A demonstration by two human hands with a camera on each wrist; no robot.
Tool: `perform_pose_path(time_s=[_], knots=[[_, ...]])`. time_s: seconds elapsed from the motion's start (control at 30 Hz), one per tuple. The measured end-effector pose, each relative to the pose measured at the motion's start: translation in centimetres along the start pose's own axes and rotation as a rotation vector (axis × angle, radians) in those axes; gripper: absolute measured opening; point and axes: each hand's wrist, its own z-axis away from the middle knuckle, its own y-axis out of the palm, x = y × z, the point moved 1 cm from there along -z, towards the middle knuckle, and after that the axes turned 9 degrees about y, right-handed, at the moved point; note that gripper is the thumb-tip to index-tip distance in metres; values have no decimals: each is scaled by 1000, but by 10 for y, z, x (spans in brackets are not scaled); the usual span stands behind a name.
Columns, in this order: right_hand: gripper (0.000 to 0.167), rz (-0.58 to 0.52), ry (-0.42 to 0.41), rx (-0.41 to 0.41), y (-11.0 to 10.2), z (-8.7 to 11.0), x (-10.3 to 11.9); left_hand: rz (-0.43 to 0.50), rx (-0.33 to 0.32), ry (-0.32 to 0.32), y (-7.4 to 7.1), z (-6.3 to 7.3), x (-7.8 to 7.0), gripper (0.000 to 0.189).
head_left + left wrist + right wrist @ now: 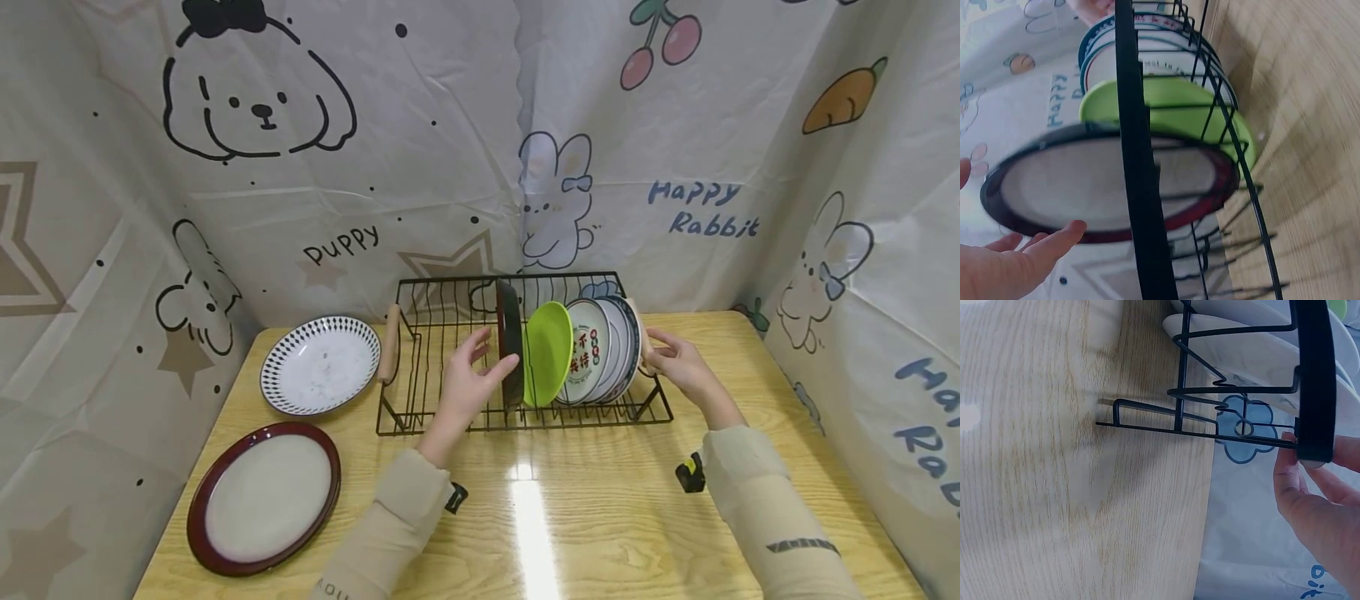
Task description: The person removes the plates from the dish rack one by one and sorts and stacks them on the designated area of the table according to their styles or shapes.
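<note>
A black wire dish rack (442,421) with wooden end handles (389,343) stands on the table. Upright in it are a dark plate with a red-brown rim (511,350), a lime green plate (547,354), and several white patterned plates (588,358) at its right end. My left hand (468,379) is beside the dark plate, fingers spread and thumb near its front face; whether they touch is unclear. In the left wrist view, a fingertip lies at the rim of that plate (1072,181). With fingers bent, my right hand (678,367) grips the rack's right end.
At the table's left lie a white plate with a black diamond border (321,367) and a cream plate with a dark red rim (268,496). A printed curtain (450,167) hangs behind the rack and along both sides. The wooden table (600,517) extends in front.
</note>
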Motion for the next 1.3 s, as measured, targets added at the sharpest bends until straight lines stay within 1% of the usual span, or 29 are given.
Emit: perform_pose_path(time_s=[0.07, 0.1, 0.17, 0.23, 0.3, 0.43, 0.6, 0.87, 1.03, 1.17, 1.3], knots=[[53, 2, 0, -1, 0, 0, 1, 6, 15, 8, 6, 0, -6, 58], [53, 0, 1, -1, 0, 1, 1, 2, 21, 13, 9, -1, -5, 57], [53, 3, 0, 0, 0, 1, 2, -11, 25, 21, 14, -2, 3, 57], [54, 4, -1, 1, 0, 1, 2, -23, 28, 16, 19, -4, 13, 58], [54, 6, -1, 2, 0, 1, 3, -55, 26, 20, 24, -5, 24, 57], [53, 17, -4, -3, 0, 1, 3, -132, 12, 26, 31, -6, 31, 56], [54, 19, 5, -9, 1, 1, 3, -201, -2, 21, 38, -5, 33, 51], [53, 11, 0, -8, 1, 1, 3, -216, -54, 28, 46, -3, 37, 50], [53, 16, 1, -9, 1, 1, 2, -252, -83, 61, 48, -2, 39, 48], [53, 19, 4, -11, 1, 1, 2, -277, -109, 95, 48, -2, 39, 38], [53, 14, 5, -13, 1, 1, 2, -270, -121, 128, 48, -2, 39, 22]])
